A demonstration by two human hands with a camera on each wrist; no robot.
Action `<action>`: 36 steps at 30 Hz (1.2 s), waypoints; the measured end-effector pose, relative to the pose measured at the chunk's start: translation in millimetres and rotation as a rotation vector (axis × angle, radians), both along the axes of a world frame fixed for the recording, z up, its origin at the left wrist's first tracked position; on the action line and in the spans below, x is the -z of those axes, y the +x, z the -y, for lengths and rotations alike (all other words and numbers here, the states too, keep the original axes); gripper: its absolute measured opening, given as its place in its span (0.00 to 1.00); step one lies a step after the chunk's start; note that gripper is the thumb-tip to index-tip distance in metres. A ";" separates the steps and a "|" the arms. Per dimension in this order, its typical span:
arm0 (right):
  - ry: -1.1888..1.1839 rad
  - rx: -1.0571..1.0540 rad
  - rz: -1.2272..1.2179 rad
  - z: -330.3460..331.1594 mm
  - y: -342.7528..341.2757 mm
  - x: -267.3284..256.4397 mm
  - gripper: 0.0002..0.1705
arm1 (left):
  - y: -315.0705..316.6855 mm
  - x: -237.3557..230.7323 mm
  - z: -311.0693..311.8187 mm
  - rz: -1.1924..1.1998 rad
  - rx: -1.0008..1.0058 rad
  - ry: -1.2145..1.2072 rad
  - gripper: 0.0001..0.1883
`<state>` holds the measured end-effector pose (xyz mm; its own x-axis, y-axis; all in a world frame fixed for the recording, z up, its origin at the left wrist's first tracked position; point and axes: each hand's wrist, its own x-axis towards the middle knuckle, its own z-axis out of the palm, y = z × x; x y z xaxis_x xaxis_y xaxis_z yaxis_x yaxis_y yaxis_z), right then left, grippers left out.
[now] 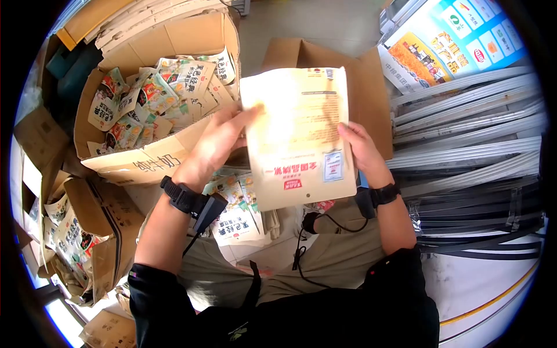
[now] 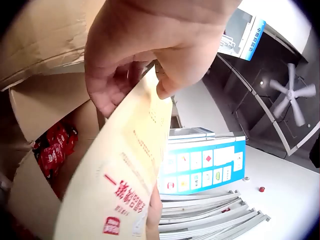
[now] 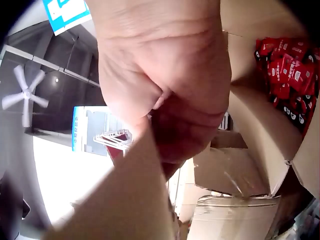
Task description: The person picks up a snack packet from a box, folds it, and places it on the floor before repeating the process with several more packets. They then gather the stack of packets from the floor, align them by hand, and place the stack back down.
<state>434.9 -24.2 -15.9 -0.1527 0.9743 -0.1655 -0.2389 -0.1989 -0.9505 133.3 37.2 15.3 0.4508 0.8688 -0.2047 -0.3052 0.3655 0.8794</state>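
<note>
Both hands hold up a cream paper pouch (image 1: 299, 139) with red and grey print, its lettering upside down in the head view. The left hand (image 1: 223, 134) pinches its left edge, thumb on the face. At the right edge the right hand (image 1: 361, 145) grips it, thumb in front. In the left wrist view, the left hand (image 2: 150, 45) has thumb and fingers on either side of the pouch (image 2: 125, 165). The right wrist view shows the right hand (image 3: 165, 85) curled round the edge of the pouch (image 3: 125, 195); its fingertips are hidden.
A carton (image 1: 139, 162) full of printed pouches stands at the upper left, another carton (image 1: 125, 223) below it. An open carton (image 1: 371, 87) sits behind the held pouch; red packets (image 3: 290, 70) lie in a carton. More pouches (image 1: 238, 223) lie beneath the hands. White strips (image 1: 470, 122) are stacked at right.
</note>
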 end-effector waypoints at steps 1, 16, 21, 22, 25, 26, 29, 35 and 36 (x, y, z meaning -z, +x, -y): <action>-0.040 0.041 -0.037 -1.9 5.6 0.5 0.18 | 4.0 1.6 -0.4 -0.067 0.075 -0.011 0.17; -0.055 0.019 -0.972 -34.6 95.9 29.6 0.13 | 103.8 43.8 -36.9 0.208 0.056 -0.276 0.14; 0.340 0.348 -0.016 2.3 57.6 -1.6 0.27 | 113.0 41.5 -44.2 0.242 0.165 -0.173 0.16; 0.704 0.377 0.727 12.8 54.1 -1.6 0.33 | 111.9 36.5 -42.9 0.248 0.192 -0.179 0.17; 0.572 0.386 0.565 9.4 41.8 -16.7 0.31 | 108.1 34.0 -43.4 0.223 0.167 -0.118 0.19; 0.483 0.434 0.471 10.6 30.0 -31.4 0.29 | 105.6 35.4 -45.2 0.219 0.157 -0.074 0.20; -0.003 0.410 -0.196 -0.9 26.2 -48.3 0.28 | 93.9 30.2 -43.9 0.091 0.135 -0.021 0.19; 0.115 0.352 -0.099 -22.5 37.4 -14.5 0.24 | 64.7 35.9 -43.7 -0.116 0.070 0.175 0.23; 0.198 0.379 0.010 -19.7 30.5 -16.5 0.22 | 61.7 36.0 -39.1 -0.119 0.066 0.178 0.23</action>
<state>465.4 -4.5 0.6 0.2228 0.9744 0.0309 -0.2510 0.0880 -0.9640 195.0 76.3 -20.6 0.4895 0.8655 -0.1061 -0.1756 0.2171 0.9602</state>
